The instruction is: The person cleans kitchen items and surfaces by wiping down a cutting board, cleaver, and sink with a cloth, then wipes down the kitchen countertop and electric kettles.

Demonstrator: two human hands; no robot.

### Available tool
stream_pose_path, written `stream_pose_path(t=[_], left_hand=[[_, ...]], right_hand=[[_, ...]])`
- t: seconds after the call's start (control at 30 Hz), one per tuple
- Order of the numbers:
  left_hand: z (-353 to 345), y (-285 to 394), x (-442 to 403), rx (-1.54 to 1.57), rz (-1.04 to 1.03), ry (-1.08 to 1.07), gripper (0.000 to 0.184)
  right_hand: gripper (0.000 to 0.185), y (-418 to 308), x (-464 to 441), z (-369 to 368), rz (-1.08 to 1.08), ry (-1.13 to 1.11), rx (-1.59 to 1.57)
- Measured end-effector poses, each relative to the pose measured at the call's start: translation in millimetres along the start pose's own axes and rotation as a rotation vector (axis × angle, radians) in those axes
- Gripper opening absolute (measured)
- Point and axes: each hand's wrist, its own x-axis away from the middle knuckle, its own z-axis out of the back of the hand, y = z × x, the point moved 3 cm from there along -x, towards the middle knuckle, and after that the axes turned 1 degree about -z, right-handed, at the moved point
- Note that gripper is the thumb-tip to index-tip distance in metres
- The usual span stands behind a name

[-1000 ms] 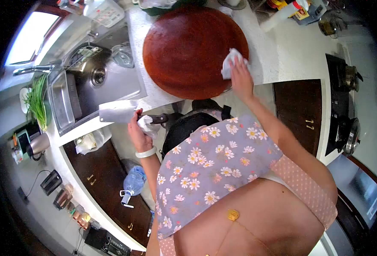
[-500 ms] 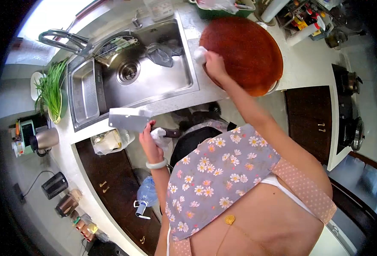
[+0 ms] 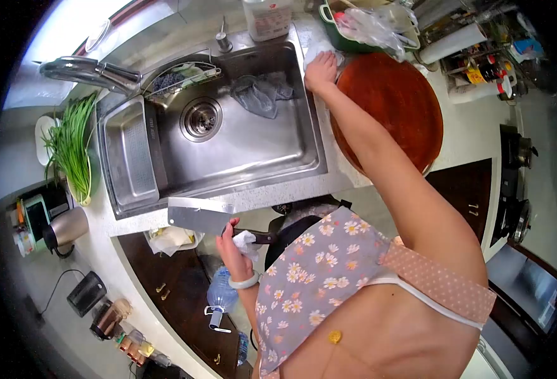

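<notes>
My left hand (image 3: 233, 252) is closed round a cleaver with a dark handle and a broad steel blade (image 3: 200, 215), held over the counter's front edge below the sink. A crumpled white cloth (image 3: 245, 242) is tucked in the same hand against the handle. My right hand (image 3: 321, 71) presses a white wipe (image 3: 320, 52) on the counter strip between the sink and a round red-brown wooden board (image 3: 395, 107). The right forearm crosses over the board's left part.
The steel sink (image 3: 247, 161) holds a grey cloth (image 3: 256, 95) and a wire rack. A green basin (image 3: 354, 44) with plastic bags stands behind the board. Green onions (image 3: 73, 142) lie at the left, near a kettle (image 3: 70, 226). White bottles stand at the back right.
My right hand has moved with the wipe from the board's right side, past its left edge, onto the counter beside the sink. The view has shifted; my left hand still holds the cleaver.
</notes>
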Motion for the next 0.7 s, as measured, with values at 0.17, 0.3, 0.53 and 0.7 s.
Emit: stream_pose_path(t=[0.17, 0.3, 0.53, 0.7], left_hand=[[-15.7, 8.4, -12.9, 0.022, -0.005, 0.051, 0.018], [-21.4, 8.6, -20.2, 0.019, 0.017, 0.072, 0.019], [-22.5, -0.3, -17.1, 0.071, 0.083, 0.099, 0.016], [-17.5, 5.8, -22.1, 0.075, 0.075, 0.020, 0.018]], right_hand=[[0.068, -28.5, -62.6, 26.5, -0.049, -0.115, -0.223], [0.052, -32.6, -138.3, -15.1, 0.404, 0.204, -0.203], [0.050, -8.8, -123.8, -29.1, 0.556, 0.289, -0.336], [0.067, -6.4, -1.8, -6.3, 0.254, 0.058, -0.151]])
